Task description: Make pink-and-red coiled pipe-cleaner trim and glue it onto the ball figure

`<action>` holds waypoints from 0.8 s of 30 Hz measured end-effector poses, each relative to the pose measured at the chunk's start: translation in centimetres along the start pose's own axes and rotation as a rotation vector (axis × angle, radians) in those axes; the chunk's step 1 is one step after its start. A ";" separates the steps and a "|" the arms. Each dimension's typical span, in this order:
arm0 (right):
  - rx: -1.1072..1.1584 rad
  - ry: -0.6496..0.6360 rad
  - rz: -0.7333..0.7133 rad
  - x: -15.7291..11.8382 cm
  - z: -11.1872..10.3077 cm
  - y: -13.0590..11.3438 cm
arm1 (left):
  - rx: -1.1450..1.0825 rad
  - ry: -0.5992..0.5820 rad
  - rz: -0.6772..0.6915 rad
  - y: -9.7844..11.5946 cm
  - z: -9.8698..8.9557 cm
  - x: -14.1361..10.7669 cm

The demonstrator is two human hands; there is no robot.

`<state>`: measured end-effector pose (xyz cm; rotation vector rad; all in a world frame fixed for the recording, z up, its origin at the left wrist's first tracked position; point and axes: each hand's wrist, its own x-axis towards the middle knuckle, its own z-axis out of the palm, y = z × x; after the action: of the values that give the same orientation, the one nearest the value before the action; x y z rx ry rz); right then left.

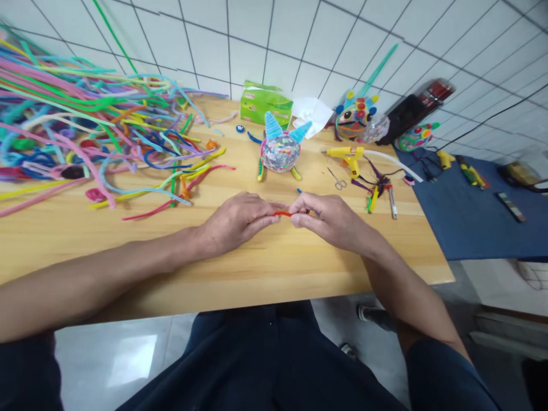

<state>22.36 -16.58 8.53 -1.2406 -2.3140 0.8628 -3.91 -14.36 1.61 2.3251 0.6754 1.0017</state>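
Between my two hands, just above the wooden table [197, 285], runs a short orange-red pipe cleaner [282, 214]. My left hand [240, 220] pinches one end of it, and my right hand [323, 217] has its fingers closed on the other. A bit of blue [299, 190] shows by the right fingers; whether it is held I cannot tell. Behind the hands stands a round, silvery craft figure [280, 153] with light-blue wrapped ears and yellow-green feet.
A large heap of coloured pipe cleaners [81, 114] covers the left side. Along the back are a green tissue pack [265, 104] and a decorated figure [355, 119]. To the right lie a yellow glue gun [349, 157], scissors [339, 183] and a pen [393, 202]. A dark blue surface [471, 222] adjoins the table.
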 end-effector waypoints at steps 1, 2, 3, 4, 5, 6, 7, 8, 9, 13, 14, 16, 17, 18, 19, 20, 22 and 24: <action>0.072 0.000 0.030 0.5 0.1 0.3 | -0.073 -0.019 -0.086 -0.3 -0.1 0.1; 0.143 0.001 0.066 1.0 0.0 0.8 | -0.146 -0.028 -0.183 -0.7 -0.2 0.2; 0.210 0.005 0.099 1.3 0.0 1.4 | -0.215 -0.031 -0.275 -1.0 -0.3 0.3; 0.263 0.008 0.127 1.6 -0.1 2.0 | -0.278 -0.034 -0.345 -1.4 -0.4 0.4; 0.301 0.013 0.151 1.8 -0.1 2.6 | -0.330 -0.038 -0.389 -1.8 -0.4 0.5; 0.326 0.022 0.169 1.9 -0.1 3.2 | -0.372 -0.042 -0.410 -2.1 -0.4 0.6; 0.342 0.029 0.184 2.0 -0.1 3.7 | -0.402 -0.046 -0.420 -2.3 -0.4 0.7; 0.353 0.035 0.199 2.0 0.1 4.1 | -0.422 -0.046 -0.423 -2.5 -0.4 0.8; 0.365 0.043 0.213 2.1 0.2 4.4 | -0.434 -0.045 -0.423 -2.6 -0.4 0.8; 0.440 0.140 0.264 2.2 0.9 5.0 | -0.418 -0.100 -0.430 -2.5 -0.6 0.9; 0.461 0.182 0.271 2.3 1.0 5.1 | -0.412 -0.125 -0.434 -2.4 -0.7 0.9; 0.490 0.262 0.275 2.3 1.3 5.3 | -0.421 -0.161 -0.453 -2.1 -0.8 1.0; 0.498 0.299 0.273 2.4 1.4 5.4 | -0.438 -0.168 -0.471 -2.0 -0.8 1.0; 0.506 0.335 0.270 2.4 1.6 5.5 | -0.460 -0.171 -0.494 -1.9 -0.8 1.0; 0.511 0.369 0.266 2.3 1.7 5.6 | -0.483 -0.168 -0.518 -1.8 -0.8 1.0; 0.514 0.402 0.264 2.3 1.9 5.7 | -0.503 -0.164 -0.541 -1.8 -0.7 1.0; 0.525 0.439 0.250 2.1 2.1 5.9 | -0.527 -0.143 -0.582 -1.8 -0.6 0.9; 0.534 0.422 0.223 1.8 2.1 6.1 | -0.534 -0.115 -0.606 -2.0 -0.6 0.8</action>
<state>23.90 -13.24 2.95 -1.2907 -1.5067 1.0784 -4.37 -12.21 1.09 1.5586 0.8667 0.6538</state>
